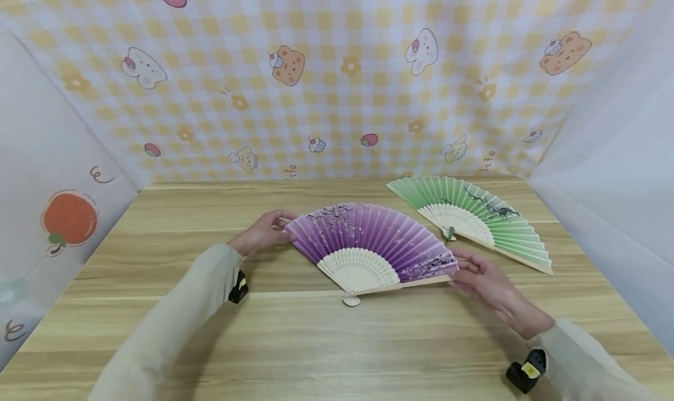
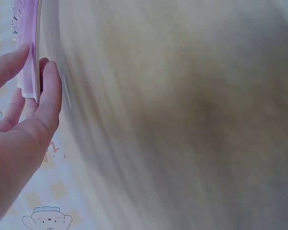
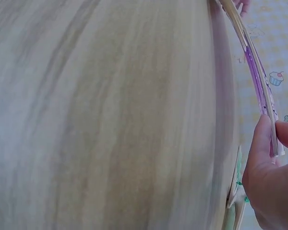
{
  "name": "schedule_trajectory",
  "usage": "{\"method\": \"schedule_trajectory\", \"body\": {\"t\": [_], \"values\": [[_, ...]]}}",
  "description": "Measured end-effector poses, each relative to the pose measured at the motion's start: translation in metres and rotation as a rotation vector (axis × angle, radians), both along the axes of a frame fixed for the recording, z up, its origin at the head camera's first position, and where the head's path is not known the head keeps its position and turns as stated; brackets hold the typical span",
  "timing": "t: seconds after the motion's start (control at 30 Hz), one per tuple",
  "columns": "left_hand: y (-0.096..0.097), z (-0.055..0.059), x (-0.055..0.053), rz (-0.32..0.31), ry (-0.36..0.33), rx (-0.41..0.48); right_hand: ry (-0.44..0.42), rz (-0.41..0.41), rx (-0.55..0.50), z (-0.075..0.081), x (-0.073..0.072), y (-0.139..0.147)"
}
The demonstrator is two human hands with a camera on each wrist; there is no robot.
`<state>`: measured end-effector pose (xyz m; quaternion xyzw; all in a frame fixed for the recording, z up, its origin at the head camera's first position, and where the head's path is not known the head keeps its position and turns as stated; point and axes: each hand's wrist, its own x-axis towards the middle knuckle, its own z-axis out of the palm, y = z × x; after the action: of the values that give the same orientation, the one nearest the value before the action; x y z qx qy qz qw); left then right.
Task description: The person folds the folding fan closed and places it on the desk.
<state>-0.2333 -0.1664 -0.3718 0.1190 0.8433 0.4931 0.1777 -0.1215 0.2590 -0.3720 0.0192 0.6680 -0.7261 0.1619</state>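
A purple folding fan (image 1: 368, 231) with pale pierced ribs is spread wide between my two hands, its pivot end toward me. My left hand (image 1: 265, 232) pinches the left outer edge; in the left wrist view the thumb and fingers (image 2: 50, 91) lie on either side of it. At the other end, my right hand (image 1: 487, 287) holds the tip of the right outer rib, with the thumb and a finger (image 3: 260, 139) around it in the right wrist view. Beyond the right hand a green folding fan (image 1: 505, 213) lies spread on the table.
The wooden table (image 1: 295, 342) ends at a yellow checked cloth (image 1: 326, 102) hung behind it. White cloth walls (image 1: 611, 132) stand on both sides. The green fan occupies the table's back right, close behind the purple one.
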Motion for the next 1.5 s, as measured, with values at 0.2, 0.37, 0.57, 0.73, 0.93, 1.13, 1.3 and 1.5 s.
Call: {"method": "schedule_trajectory", "body": {"t": [0.2, 0.37, 0.57, 0.73, 0.93, 1.13, 1.3, 1.5], "values": [[-0.005, 0.0, 0.006, 0.013, -0.008, 0.03, 0.008, -0.005, -0.055, 0.002, -0.001, -0.001], [-0.009, 0.002, 0.012, 0.043, 0.002, 0.033, 0.031, -0.009, -0.036, 0.007, -0.003, -0.001], [-0.014, 0.011, 0.017, 0.08, -0.005, 0.045, 0.056, -0.004, -0.071, 0.015, -0.005, 0.0], [-0.017, 0.015, 0.023, 0.089, -0.022, 0.103, 0.061, -0.004, -0.145, 0.022, -0.008, -0.002], [-0.017, 0.018, 0.03, 0.135, -0.03, 0.146, 0.084, -0.016, -0.235, 0.033, -0.011, -0.001], [-0.013, 0.021, 0.035, 0.199, -0.052, 0.204, 0.109, -0.007, -0.303, 0.041, -0.016, -0.001], [-0.012, 0.025, 0.039, 0.227, -0.074, 0.292, 0.117, -0.008, -0.333, 0.046, -0.02, -0.002], [-0.011, 0.029, 0.044, 0.262, -0.109, 0.457, 0.102, -0.067, -0.302, 0.049, -0.027, -0.007]]}}
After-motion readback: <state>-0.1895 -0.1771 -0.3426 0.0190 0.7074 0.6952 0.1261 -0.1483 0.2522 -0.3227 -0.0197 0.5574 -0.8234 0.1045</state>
